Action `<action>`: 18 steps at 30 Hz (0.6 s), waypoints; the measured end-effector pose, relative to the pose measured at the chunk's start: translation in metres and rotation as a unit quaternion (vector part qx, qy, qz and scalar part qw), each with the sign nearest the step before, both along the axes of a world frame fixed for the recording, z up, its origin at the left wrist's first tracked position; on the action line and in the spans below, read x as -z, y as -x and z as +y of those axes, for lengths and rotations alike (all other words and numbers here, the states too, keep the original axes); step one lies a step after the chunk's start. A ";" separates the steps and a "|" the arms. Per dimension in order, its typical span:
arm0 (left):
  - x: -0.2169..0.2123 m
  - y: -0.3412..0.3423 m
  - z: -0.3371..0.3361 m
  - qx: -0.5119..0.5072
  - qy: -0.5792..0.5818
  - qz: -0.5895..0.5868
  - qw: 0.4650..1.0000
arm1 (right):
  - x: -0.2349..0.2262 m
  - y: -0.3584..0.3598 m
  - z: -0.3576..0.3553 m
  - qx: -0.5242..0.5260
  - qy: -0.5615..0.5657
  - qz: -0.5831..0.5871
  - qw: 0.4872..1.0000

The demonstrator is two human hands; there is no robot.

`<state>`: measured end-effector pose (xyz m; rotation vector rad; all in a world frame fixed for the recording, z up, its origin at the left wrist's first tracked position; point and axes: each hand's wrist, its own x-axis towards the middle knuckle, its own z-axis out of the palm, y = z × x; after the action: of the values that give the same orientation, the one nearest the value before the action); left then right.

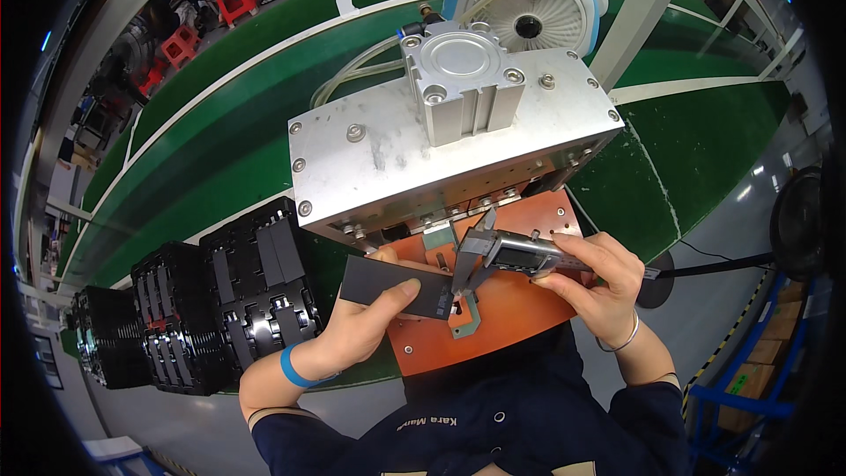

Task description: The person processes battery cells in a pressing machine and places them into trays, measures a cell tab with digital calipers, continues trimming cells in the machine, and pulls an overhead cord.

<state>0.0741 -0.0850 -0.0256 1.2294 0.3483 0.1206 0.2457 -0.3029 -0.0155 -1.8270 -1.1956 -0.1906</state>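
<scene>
My left hand pinches a flat, dark grey rectangular plate, thumb on top and fingers underneath. In my right hand is a digital caliper, gripped by its body between thumb and fingers. The caliper's jaws meet the right end of the plate; whether they are tight on it I cannot tell. Below both hands lies the orange base plate of a press fixture, with a greenish metal block on it. Behind them stands the fixture's silver metal housing, topped by a pneumatic cylinder.
Stacks of black trays holding dark plates stand to the left on the green table. A white fan is behind the fixture. Metal frame posts rise at the sides. A blue rack with cardboard boxes is at the right.
</scene>
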 end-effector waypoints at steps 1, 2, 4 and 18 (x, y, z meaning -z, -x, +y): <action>0.001 0.000 0.000 0.000 0.000 0.000 1.000 | 0.001 0.000 0.000 0.000 -0.004 0.002 1.000; 0.001 0.000 0.001 0.002 0.005 -0.004 1.000 | 0.001 0.000 0.001 0.000 -0.003 0.002 1.000; 0.002 0.000 0.001 0.004 0.008 -0.009 1.000 | 0.001 -0.001 0.000 0.000 -0.003 0.000 1.000; 0.001 0.001 0.000 0.003 0.015 -0.005 1.000 | 0.000 0.000 -0.001 0.014 0.005 0.017 1.000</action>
<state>0.0736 -0.0845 -0.0266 1.2005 0.3360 0.1153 0.2456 -0.3043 -0.0159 -1.8505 -1.1492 -0.1691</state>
